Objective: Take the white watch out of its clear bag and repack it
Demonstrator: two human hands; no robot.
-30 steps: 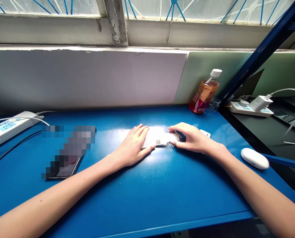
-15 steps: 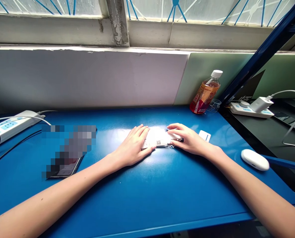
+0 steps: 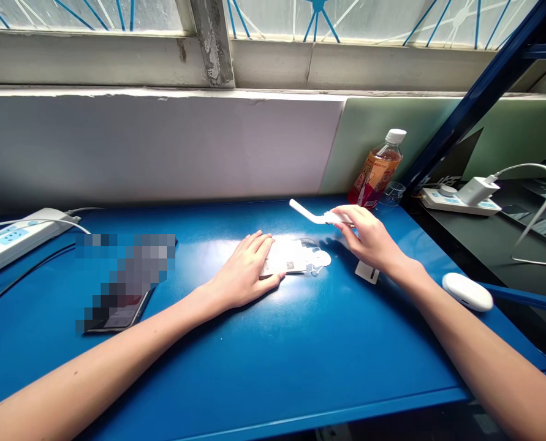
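Observation:
My left hand (image 3: 244,269) lies flat, fingers together, pressing down the left end of a small white packet with a QR code (image 3: 289,258) on the blue table (image 3: 273,361). My right hand (image 3: 369,237) is raised a little above the table and pinches a thin white strip (image 3: 310,215) that sticks out up and to the left, over the packet's right end. A clear film edge with a white round tab (image 3: 321,258) shows at the packet's right side. A small white card (image 3: 367,272) lies under my right wrist.
A dark phone (image 3: 119,306) lies at the left, a white power strip (image 3: 10,237) farther left. An orange drink bottle (image 3: 375,173) stands at the back right, beside a second power strip with a charger (image 3: 466,196). A white earbud case (image 3: 467,291) sits by the right edge.
My right hand has lifted off the packet and moved up and right, pulling a white strip away with it. My left hand has stayed pressed on the packet.

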